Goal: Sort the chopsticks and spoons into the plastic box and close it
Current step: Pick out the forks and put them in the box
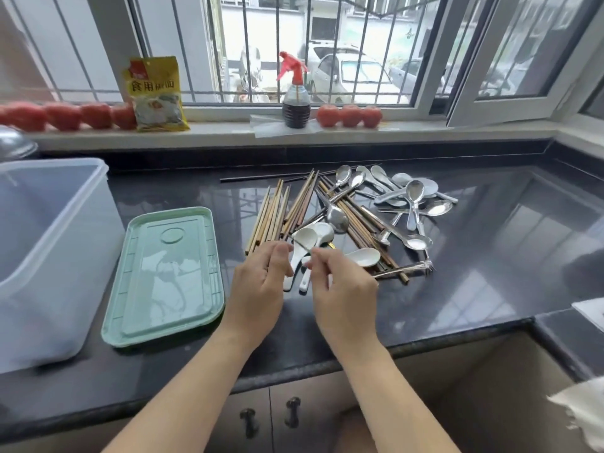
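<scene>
On the dark counter lies a heap of wooden chopsticks (271, 214), metal spoons (412, 195) and white ceramic spoons (364, 256). My left hand (260, 286) hovers at the near ends of the chopsticks with curled fingers, beside a white spoon (305, 238); whether it grips anything is unclear. My right hand (341, 286) pinches with thumb and forefinger at the handle of a white spoon in the near part of the heap. The clear plastic box (49, 256) stands open at the far left. Its green lid (163, 276) lies flat on the counter between the box and my hands.
The windowsill behind holds a yellow food packet (157, 93), a spray bottle (295, 93) and rows of tomatoes (349, 115). A metal lid (14, 143) sits at the far left. Cabinet doors with handles (292, 411) are below the counter edge. White paper (581, 410) lies at the lower right.
</scene>
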Motion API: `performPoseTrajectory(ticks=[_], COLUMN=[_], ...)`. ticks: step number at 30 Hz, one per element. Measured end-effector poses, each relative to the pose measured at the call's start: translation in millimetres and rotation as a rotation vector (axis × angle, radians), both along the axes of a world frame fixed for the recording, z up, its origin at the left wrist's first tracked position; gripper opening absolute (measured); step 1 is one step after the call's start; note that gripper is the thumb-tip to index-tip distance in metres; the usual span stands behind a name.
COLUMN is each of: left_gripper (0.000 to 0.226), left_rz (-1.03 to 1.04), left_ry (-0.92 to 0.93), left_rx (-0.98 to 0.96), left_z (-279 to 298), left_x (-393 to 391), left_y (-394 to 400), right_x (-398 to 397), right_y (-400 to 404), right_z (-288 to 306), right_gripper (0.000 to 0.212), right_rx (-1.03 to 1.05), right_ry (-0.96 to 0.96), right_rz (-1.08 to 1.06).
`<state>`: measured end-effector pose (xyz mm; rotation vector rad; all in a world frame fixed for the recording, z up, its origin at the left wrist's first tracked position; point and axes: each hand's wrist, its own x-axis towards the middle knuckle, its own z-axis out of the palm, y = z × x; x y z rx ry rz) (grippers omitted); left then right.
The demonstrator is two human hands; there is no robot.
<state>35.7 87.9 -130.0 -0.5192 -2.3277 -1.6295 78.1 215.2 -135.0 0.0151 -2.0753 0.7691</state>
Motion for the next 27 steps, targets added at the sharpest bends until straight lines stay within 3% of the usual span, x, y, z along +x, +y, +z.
performPoseTrajectory(ticks=[3,8,10,12,15,20,27], left_gripper=[0.028,0.021,0.018,0.015,0.014,0.018,0.017], left_rz=[0.044,0.105,0.126,0.117,0.093,0.11,0.08], left_ry=[-0.12,-0.186,-0.208,-0.256,-0.297,-0.269,-0.278], left_rx=[0.057,0.125,0.194,0.268,0.313,0.273,0.238], left_z=[0.6,4.2,3.3,1.6,0.2,3.0,2.2], left_x=[-2.4,-4.1,-6.3,-7.3,-7.5,-7.4,-7.2], left_y=[-3.1,-5.3,-7.6,-10.7,-13.0,-11.0,-12.6], right_x=[-5.7,-4.7,-2.1,0.1,-4.6,-22.7,-21.2], right_y=[-2.9,-0.8,-2.5,8.1,36.9,63.2,64.4], right_z=[-13.4,-9.7,-9.1,-11.8,-18.8,-20.1,-24.8], right_gripper=[0.012,0.023,0.019,0.015,0.027,0.035,0.016], right_rx=[0.276,0.259,0.239,0.262,0.388,0.342,0.326], right_ry=[-0.026,-0.134,-0.148,-0.171,-0.419,-0.612,-0.552], right_rz=[0.164,0.29,0.208,-0.084,-0.391,-0.381,-0.46])
